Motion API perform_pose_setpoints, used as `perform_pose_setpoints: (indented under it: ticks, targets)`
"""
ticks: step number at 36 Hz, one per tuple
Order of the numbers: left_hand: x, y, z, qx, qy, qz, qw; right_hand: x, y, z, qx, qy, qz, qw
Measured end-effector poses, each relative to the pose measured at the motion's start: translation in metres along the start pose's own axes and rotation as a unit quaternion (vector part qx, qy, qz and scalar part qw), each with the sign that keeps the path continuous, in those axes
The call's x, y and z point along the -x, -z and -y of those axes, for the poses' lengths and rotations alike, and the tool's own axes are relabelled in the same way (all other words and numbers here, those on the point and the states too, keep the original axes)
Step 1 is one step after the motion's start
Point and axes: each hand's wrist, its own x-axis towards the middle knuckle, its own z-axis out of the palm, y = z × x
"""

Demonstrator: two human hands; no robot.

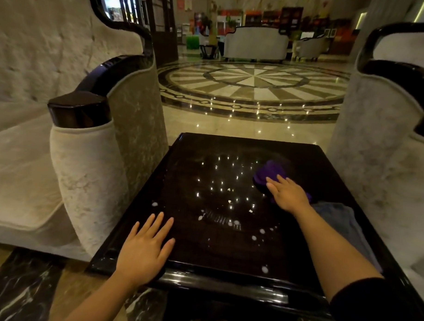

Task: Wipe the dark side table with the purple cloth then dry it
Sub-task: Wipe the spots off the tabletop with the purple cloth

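Head view, single frame. The dark side table (227, 254) stands between two pale upholstered armchairs, one at left (90, 180) and one at right (379, 171); its glossy top reflects small ceiling lights.

Left hand (144, 251): laid flat, palm down, fingers spread, on the near left corner of the table, the heel of the hand over the front rim. It holds nothing.

Right hand (286, 194): palm down, fingers extended and close together, pressed on the purple cloth (269, 174). The cloth lies bunched on the right half of the top, toward the far side, and shows mostly ahead of the fingertips.

A grey-blue cloth (343, 222) lies along the right edge of the table, just beside the right forearm; how far it hangs over the edge cannot be made out.

White droplets and specks (237, 225) are scattered over the near centre of the top, with a streaked patch among them
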Motion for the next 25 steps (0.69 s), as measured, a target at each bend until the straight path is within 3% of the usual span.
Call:
perform_pose_setpoints:
  ticks: [25]
  targets:
    - [0.002, 0.008, -0.007, -0.014, 0.000, 0.041, 0.999, 0.113, -0.016, 0.028, -0.056, 0.167, -0.048, 0.983]
